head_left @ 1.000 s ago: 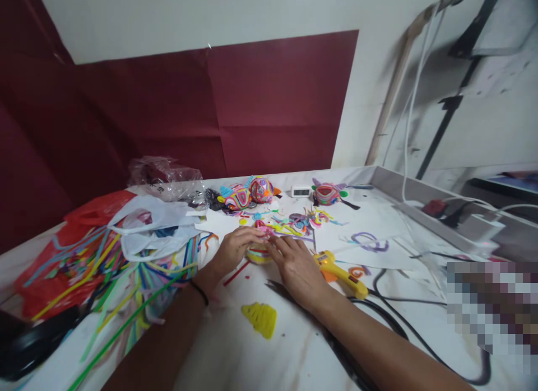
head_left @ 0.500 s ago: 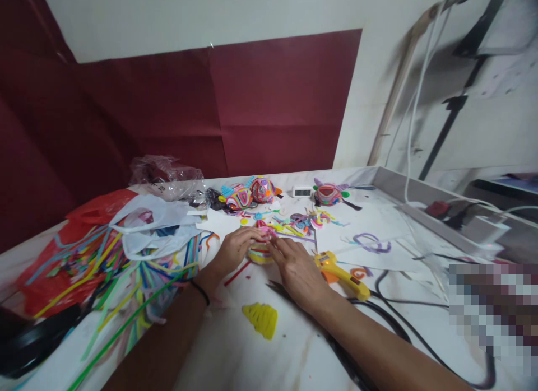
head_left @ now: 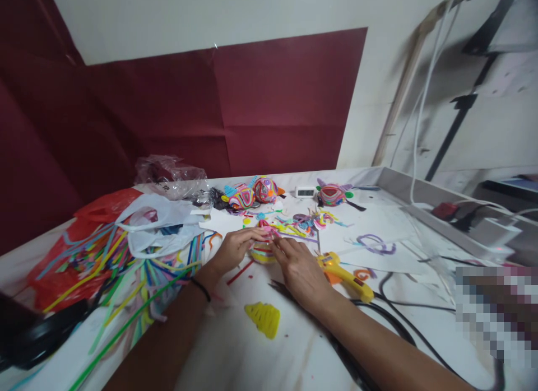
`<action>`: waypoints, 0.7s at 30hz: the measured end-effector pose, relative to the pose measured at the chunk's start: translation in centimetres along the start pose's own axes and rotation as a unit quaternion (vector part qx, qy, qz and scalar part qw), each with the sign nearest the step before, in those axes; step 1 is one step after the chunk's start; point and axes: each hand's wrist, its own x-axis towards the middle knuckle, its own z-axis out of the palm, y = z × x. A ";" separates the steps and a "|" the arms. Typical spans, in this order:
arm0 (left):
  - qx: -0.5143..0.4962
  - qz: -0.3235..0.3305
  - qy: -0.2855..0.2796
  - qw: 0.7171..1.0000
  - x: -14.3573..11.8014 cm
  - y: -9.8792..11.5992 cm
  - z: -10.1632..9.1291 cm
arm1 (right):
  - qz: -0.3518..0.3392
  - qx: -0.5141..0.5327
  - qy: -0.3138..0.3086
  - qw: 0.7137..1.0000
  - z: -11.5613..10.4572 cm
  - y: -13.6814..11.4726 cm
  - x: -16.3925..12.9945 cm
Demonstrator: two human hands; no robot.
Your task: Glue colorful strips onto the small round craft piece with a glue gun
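Between my two hands is a rounded craft piece [head_left: 264, 253] with yellow, red and pale stripes and a pink top, apparently covered in pipe cleaners. My left hand [head_left: 239, 246] grips its left upper side, fingers bent over the pink part. From the right, my right hand [head_left: 297, 268] presses its fingertips on the same top edge. Both hands partly cover the piece. Nearer me lies a flat yellow triangle of coiled pipe cleaner [head_left: 264, 319]. A red pipe cleaner [head_left: 240, 273] rests beside my left hand, and a yellow glue gun [head_left: 345, 276] lies right of my right hand.
Loose pipe cleaners [head_left: 147, 287] spill from red [head_left: 101, 209] and white plastic bags [head_left: 155, 212] at left. Decorated animal-like figures [head_left: 334, 194] and a small digital clock [head_left: 305, 192] stand at the back. Black cables [head_left: 390, 318] and a power strip [head_left: 462, 229] occupy the right.
The whole view has shifted slightly, so things appear a little farther right. Both hands stay on the striped piece with almost the same finger positions.
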 end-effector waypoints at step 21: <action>0.014 0.037 0.004 0.999 -0.3 -0.4 0.2 | -0.005 -0.050 -0.005 0.999 0.1 -0.1 0.2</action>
